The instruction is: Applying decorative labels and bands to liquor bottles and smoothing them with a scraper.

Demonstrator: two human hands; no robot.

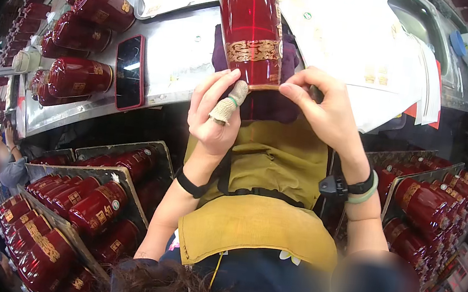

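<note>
Head view: looking straight down at a person working on a red bottle over a metal bench, going left to right.
Far left: crates of red bottles (86, 204) packed in rows down low, and another person (1, 161) sitting further off.
Bench left side: a row of red bottles lying on their sides (79, 77) on the bench (168, 62), with a dark phone in a red case (131, 72) just beside them.
Left hand: the left hand (214, 114) is up at the bottom edge of the bottle, fingers loosely spread, thumb wrapped in a knit finger cot (228, 105) and pressed against the base. So its grip is more a touch than a clench.
Bottle: the red bottle (252, 28) with a gold patterned band lies pointing away from the person, on a purple cloth (262, 106) on the bench.
Right hand: the right hand (323, 110) is pinching the bottle's lower right corner, fingertips closed on it.
Right side: white papers (351, 44) stacked next to the bottle, then more crated red bottles (425, 204) lower right.
</note>
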